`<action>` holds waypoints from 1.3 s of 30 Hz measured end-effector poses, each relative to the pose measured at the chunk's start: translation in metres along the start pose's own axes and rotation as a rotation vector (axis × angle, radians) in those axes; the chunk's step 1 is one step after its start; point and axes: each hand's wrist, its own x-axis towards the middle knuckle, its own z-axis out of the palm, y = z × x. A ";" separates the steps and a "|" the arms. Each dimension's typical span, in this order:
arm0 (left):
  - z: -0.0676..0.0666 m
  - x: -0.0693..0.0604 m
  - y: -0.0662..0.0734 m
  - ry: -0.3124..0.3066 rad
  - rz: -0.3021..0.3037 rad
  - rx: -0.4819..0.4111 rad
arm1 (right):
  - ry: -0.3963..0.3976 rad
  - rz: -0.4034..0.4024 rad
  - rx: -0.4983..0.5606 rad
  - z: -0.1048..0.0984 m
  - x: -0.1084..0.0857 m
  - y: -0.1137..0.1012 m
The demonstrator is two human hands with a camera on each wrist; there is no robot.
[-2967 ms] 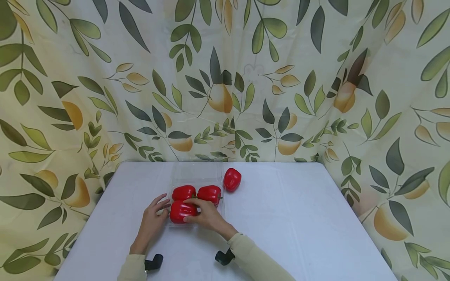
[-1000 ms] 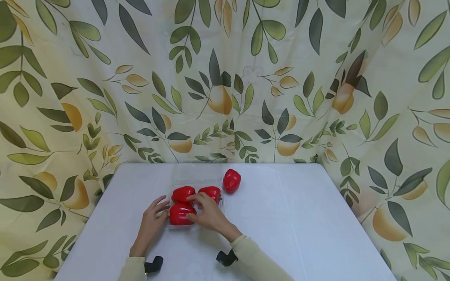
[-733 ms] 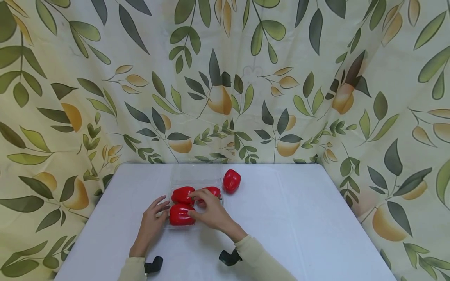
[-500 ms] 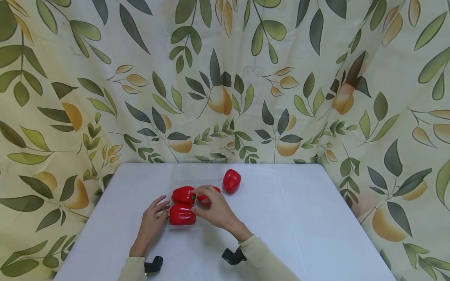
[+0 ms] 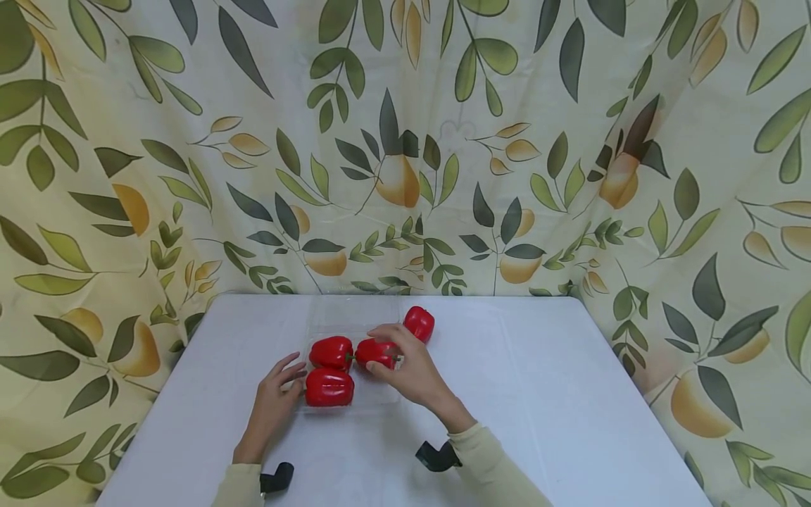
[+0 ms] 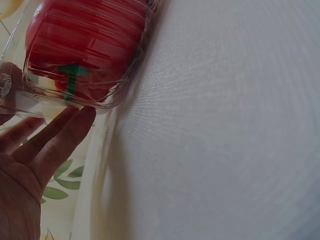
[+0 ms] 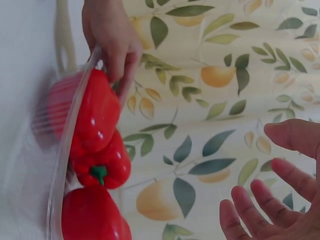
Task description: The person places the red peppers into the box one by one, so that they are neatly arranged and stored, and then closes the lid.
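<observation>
Four red peppers total. Three sit in your clear box (image 5: pixel 379 398): rear-left pepper (image 5: pixel 330 352), front-left pepper (image 5: pixel 329 388), rear-right pepper (image 5: pixel 372 351). One loose pepper (image 5: pixel 420 323) is on the tabletop (image 5: pixel 538 394), just beside the box's right rear. One clear lid (image 5: pixel 355 310), open, behind. Your left grip (image 5: pixel 274 398): fingers extended, touching the box's left end. Your right grip (image 5: pixel 415 367): spread over the rear-right pepper, partly blocking it and the loose one. Two black wrist mounts (image 5: pixel 437 457); leaf-and-fruit printed curtain (image 5: pixel 405 141) behind.

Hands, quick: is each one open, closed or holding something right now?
Left hand: open, touching the clear plastic box.
Right hand: open, fingers apart, holding nothing.
</observation>
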 end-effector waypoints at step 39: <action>0.000 0.000 -0.001 -0.010 -0.006 0.019 | 0.155 0.255 -0.095 -0.050 -0.014 0.088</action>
